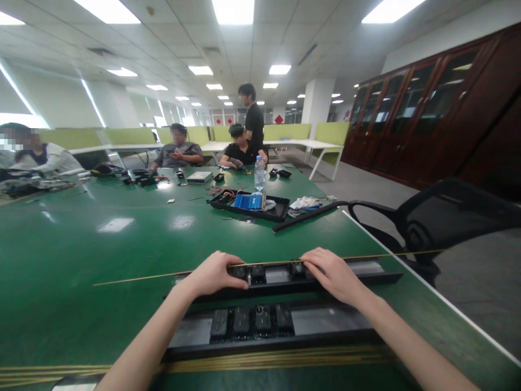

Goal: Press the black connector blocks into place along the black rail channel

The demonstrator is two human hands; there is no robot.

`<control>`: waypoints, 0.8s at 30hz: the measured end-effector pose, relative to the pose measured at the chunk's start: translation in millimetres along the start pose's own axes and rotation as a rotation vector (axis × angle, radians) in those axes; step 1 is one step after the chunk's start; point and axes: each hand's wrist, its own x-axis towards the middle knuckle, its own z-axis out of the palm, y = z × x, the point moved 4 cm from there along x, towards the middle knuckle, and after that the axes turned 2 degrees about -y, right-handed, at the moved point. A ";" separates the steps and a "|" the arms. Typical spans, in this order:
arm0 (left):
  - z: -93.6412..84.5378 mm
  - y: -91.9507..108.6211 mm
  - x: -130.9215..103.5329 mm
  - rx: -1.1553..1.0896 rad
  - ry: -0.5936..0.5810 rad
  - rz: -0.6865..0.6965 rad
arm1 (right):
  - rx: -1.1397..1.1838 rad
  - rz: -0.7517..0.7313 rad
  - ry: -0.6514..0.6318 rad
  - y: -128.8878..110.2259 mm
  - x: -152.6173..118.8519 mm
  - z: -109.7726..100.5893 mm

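Observation:
A long black channel (362,278) with a grey inner face lies across the green table, with several black blocks (258,273) inside it. A thin brass-coloured rod (138,280) runs along its far edge and sticks out past both ends. My left hand (214,273) grips the channel around a block, thumb on the near side and fingers on the far side by the rod. With fingertips together, my right hand (336,276) holds the rod near another block. Closer to me is a second black channel (325,320), holding a row of several black blocks (241,321).
Several more brass-coloured rods (260,360) lie along the near edge. Ahead stand a black tray (280,209) with a blue finned part (249,201), a water bottle (259,175) and a black strip (309,217). An office chair (439,212) is at right; people sit opposite.

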 end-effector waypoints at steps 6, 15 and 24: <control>1.3 0.8 -0.6 0.031 0.031 -0.012 | -0.007 0.011 -0.006 0.8 -0.1 0.3; 1.9 1.9 -0.6 0.052 0.048 -0.015 | -0.062 -0.118 0.040 -14.4 -0.7 -6.0; 3.6 1.5 -0.6 0.060 0.045 -0.018 | -0.050 -0.160 0.064 -13.4 -2.5 -5.0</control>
